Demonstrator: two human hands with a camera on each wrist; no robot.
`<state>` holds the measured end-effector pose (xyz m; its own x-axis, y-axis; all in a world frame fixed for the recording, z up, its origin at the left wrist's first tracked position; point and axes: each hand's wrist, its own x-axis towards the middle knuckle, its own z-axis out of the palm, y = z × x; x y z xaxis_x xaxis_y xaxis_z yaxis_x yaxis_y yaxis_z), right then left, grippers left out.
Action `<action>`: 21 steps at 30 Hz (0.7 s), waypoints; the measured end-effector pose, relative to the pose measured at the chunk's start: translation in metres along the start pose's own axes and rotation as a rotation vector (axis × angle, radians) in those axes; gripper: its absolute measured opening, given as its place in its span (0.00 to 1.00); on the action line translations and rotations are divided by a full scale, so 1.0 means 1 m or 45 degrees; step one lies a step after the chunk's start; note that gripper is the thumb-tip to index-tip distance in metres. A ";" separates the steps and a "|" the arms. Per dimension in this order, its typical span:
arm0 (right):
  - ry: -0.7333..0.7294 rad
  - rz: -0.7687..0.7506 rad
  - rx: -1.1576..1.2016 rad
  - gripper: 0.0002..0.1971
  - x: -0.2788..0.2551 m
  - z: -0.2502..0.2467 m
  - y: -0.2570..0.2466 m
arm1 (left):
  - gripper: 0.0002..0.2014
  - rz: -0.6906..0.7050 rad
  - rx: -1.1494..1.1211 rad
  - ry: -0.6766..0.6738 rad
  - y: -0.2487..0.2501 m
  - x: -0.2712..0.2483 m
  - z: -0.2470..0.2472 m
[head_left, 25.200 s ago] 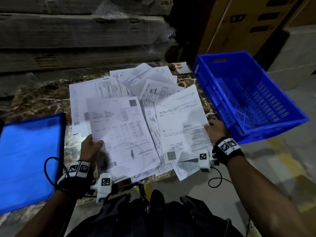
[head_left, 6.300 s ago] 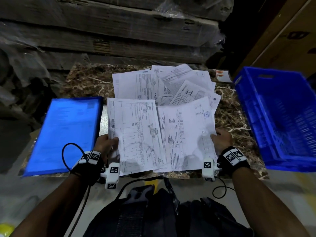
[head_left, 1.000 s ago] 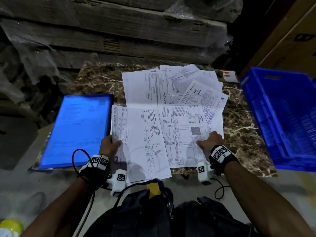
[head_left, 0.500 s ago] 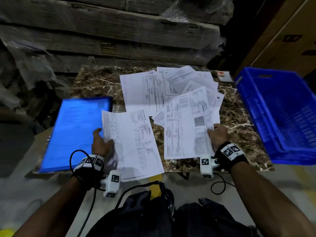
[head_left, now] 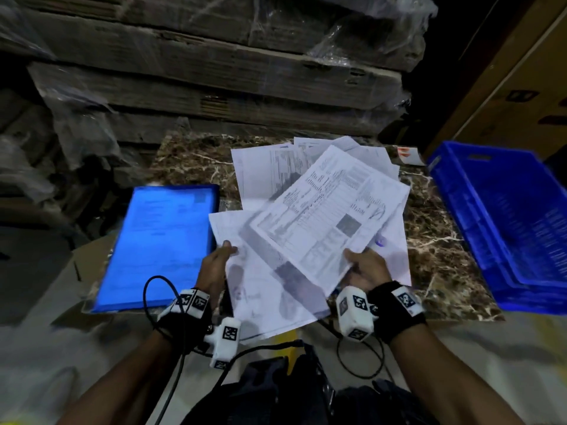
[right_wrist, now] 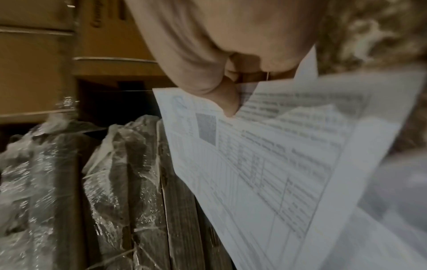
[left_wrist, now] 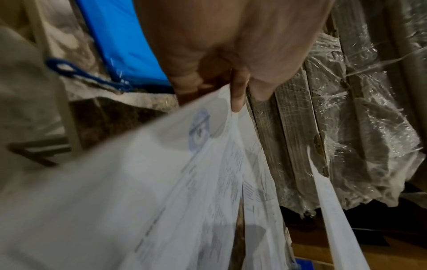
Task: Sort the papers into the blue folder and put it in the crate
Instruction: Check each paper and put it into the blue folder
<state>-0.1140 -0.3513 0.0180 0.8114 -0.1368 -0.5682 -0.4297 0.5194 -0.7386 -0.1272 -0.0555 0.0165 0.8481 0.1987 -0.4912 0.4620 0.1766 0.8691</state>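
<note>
With our left hand pinching the gathered sheets and our right hand pinching a tilted printed page over them, we risk loose corners sliding onto the table papers, short of the blue folder and crate.

One blue folder, one blue crate, two hands, left and right, one bench, many overlapping papers, too layered to count
</note>
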 end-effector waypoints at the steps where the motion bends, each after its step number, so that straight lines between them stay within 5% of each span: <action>1: -0.015 0.078 0.022 0.42 0.001 0.007 0.011 | 0.17 -0.084 -0.126 -0.046 0.002 -0.005 0.005; 3: -0.017 0.172 -0.004 0.36 -0.006 0.027 0.027 | 0.17 -0.128 -0.226 -0.171 0.006 -0.014 0.010; 6: 0.012 0.228 -0.146 0.02 -0.014 0.049 0.047 | 0.15 -0.081 -0.236 -0.200 0.003 -0.017 0.013; 11: -0.021 0.277 -0.145 0.07 -0.024 0.059 0.069 | 0.11 0.067 -0.040 -0.078 -0.012 -0.007 -0.001; 18: 0.032 0.004 0.016 0.20 -0.028 0.030 0.032 | 0.14 0.103 0.117 -0.041 -0.025 0.017 -0.039; 21: 0.133 -0.097 0.000 0.18 -0.024 0.017 0.006 | 0.15 0.109 0.100 -0.089 -0.023 0.019 -0.050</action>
<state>-0.1297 -0.3301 0.0333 0.7957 -0.2631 -0.5455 -0.3687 0.5041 -0.7810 -0.1345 -0.0071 -0.0154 0.9002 0.1417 -0.4119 0.4034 0.0851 0.9110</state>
